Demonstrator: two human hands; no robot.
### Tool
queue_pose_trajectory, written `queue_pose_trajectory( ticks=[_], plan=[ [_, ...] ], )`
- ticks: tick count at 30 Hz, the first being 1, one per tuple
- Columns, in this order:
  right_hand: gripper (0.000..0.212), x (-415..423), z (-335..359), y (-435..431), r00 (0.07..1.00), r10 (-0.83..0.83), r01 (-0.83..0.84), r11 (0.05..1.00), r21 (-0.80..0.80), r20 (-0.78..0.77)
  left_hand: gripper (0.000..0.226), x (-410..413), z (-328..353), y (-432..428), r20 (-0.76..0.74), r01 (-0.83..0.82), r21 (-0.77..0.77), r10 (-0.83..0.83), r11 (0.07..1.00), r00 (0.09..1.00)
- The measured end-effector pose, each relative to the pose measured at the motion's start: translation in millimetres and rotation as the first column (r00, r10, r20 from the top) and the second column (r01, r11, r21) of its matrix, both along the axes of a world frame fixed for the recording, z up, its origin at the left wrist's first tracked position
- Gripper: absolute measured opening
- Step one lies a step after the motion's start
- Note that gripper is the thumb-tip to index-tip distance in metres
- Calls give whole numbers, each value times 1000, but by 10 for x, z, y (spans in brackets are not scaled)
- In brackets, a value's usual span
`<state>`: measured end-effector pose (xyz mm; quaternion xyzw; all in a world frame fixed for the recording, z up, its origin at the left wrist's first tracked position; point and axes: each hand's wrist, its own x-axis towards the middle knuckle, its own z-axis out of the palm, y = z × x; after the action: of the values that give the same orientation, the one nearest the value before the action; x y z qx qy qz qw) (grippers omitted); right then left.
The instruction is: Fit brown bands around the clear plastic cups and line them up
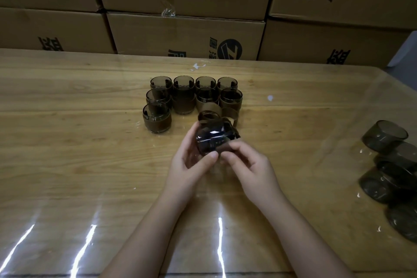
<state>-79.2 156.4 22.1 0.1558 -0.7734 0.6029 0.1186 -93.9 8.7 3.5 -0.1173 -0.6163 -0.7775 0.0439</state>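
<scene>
Fitting in progress: fingers [239, 146] of the right hand [250, 165] pinch the brown band [223, 147] at the near edge of the cup [213, 134], clamped on it. The left hand [189, 160] wraps the cup from the other side, thumb and fingers curled round it. The cup is held on its side just above the surface [90, 142]; the band looks only partly seated.

Just behind it lie two loose bands [209, 110]. Beyond those, the banded cups [156, 117] stand upright in tight rows, roughly nine, hard to count exactly. Far right, the bare cups [383, 135] lie tipped in a pile, at least four, cut off by the frame edge.

My read: around two-thirds done. The held cup needs seating and placing, then the pile. The loose bands look fewer than the bare cups.
</scene>
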Motion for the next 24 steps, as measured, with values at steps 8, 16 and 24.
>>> queue_pose_trajectory(
  ticks=[8,16,24],
  plan=[
    [15,-30,-55,7,977,-176,184,981,61,-124,99,176,140,28,-145,28,-82,-40,996,989],
    [25,-13,19,23,982,-189,184,952,-243,3,78,183,31,117,-159,56,-211,-90,976,983],
    [19,31,1,-17,998,-29,29,1000,5,-61,92,112,101,5,-154,-27,-128,7,991,988]
  ],
)
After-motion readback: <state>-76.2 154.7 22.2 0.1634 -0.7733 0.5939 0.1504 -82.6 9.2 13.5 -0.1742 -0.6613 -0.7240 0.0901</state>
